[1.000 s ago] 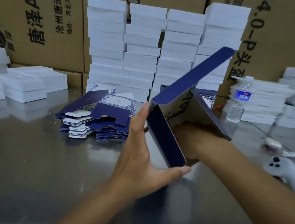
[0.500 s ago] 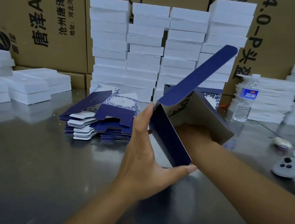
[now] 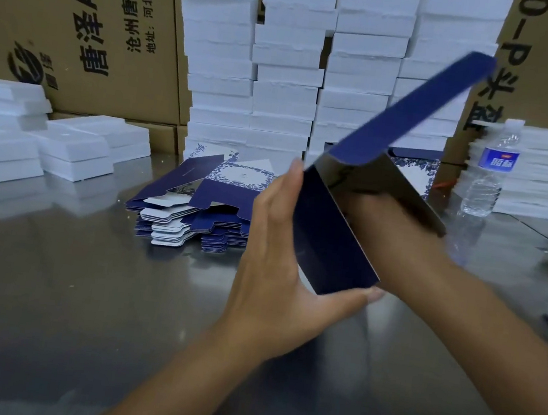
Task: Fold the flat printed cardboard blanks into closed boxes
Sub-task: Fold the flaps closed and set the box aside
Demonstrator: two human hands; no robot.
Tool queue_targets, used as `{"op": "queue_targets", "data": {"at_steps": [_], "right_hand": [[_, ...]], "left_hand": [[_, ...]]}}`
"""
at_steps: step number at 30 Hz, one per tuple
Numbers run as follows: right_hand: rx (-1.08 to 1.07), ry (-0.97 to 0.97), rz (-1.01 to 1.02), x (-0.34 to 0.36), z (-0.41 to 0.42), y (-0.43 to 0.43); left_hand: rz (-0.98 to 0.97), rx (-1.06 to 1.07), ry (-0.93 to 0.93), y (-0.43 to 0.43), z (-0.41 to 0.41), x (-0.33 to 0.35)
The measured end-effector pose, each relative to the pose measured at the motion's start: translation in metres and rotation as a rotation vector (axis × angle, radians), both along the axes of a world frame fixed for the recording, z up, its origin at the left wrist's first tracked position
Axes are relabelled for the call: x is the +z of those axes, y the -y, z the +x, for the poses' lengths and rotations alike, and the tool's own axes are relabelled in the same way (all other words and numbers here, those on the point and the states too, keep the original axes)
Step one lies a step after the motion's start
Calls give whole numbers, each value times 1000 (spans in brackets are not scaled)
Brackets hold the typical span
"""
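Reflective metal table (image 3: 47, 300) under soft, even light. Rear: wall of brown printed cartons (image 3: 80, 28). In front: white foam stacks (image 3: 286, 71). Right: water bottle (image 3: 491, 172).

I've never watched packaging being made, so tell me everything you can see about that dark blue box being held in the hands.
The box is thin printed cardboard, dark blue outside and greyish inside, half folded and not yet closed. It is held tilted, with a long blue flap sticking up towards the right, slightly blurred. The left hand lies flat against its near side panel, thumb under the lower corner. The right hand reaches inside; its fingers are hidden.
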State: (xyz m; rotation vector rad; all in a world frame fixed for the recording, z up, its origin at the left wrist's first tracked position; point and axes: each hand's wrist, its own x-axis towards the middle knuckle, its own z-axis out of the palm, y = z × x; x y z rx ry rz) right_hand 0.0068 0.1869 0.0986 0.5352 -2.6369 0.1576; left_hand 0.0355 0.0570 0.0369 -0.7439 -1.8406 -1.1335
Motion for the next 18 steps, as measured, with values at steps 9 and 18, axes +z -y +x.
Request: {"op": "queue_targets", "data": {"at_steps": [9, 18], "right_hand": [[341, -649, -656, -56, 24, -10], [439, -621, -481, -75, 26, 4]], "left_hand": [[93, 19, 76, 4, 0, 5], [316, 15, 253, 10, -4, 7]]}}
